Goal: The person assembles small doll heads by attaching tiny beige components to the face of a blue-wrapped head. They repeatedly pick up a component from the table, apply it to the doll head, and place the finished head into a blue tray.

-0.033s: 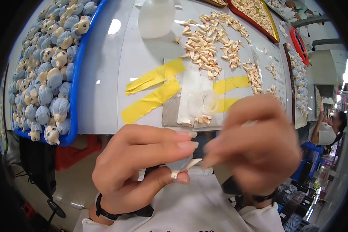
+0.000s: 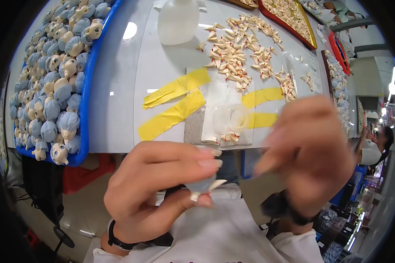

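Note:
My left hand (image 2: 158,188) is closed on a small doll head (image 2: 199,184) with grey-blue hair, pinched between thumb and fingers above my lap. From the head's side sticks a cream pointed piece (image 2: 217,184), with a bit of red by its base. Most of the head is hidden behind my fingers. My right hand (image 2: 309,153) is to the right, apart from the head and smeared by motion, so whether its fingers hold anything does not show. Beyond my hands, a clear round cup (image 2: 230,117) stands on a white pad (image 2: 210,127), with several cream pointed pieces (image 2: 229,137) beside it.
A blue tray (image 2: 85,127) full of doll heads lies at left. Yellow tape strips (image 2: 171,115) cross the pad's edges. Loose cream pieces (image 2: 228,57) spread behind it, near a whitish bottle (image 2: 177,22). A red-and-yellow tray (image 2: 289,17) is at the back; a person (image 2: 373,144) sits far right.
My right hand has moved up and right, away from the doll head. My left hand keeps its hold and has shifted only slightly.

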Tool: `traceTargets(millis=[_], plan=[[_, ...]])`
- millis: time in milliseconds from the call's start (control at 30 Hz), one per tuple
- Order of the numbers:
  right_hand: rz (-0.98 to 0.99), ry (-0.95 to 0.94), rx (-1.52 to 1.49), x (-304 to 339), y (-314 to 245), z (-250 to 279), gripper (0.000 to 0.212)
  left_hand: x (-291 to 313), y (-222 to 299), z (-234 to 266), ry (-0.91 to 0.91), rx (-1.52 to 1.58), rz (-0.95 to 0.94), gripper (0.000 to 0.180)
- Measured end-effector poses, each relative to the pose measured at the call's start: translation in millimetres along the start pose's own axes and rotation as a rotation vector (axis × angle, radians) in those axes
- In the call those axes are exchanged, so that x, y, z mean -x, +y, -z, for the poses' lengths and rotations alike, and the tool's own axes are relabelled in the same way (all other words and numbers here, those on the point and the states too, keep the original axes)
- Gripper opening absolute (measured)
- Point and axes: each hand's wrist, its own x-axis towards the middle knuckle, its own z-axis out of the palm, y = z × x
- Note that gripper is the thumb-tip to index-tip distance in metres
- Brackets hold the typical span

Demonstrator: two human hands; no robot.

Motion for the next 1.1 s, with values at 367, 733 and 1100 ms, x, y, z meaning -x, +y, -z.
traceTargets(millis=[367, 733, 1100], plan=[[-0.251, -0.259, 0.367, -34.6, 77.9, 38.4, 0.015, 6.0, 4.0, -7.0, 0.215, 0.343, 0.206, 0.037], [-0.306, -0.284, 0.376, -33.5, 79.9, 39.7, 0.008, 2.7, 9.7, -12.4, 0.288, 0.354, 0.253, 0.031], [-0.303, -0.180, 0.360, -25.2, 76.0, 33.2, 0.013, 6.1, 17.2, -10.4, 0.240, 0.357, 0.302, 0.044]])
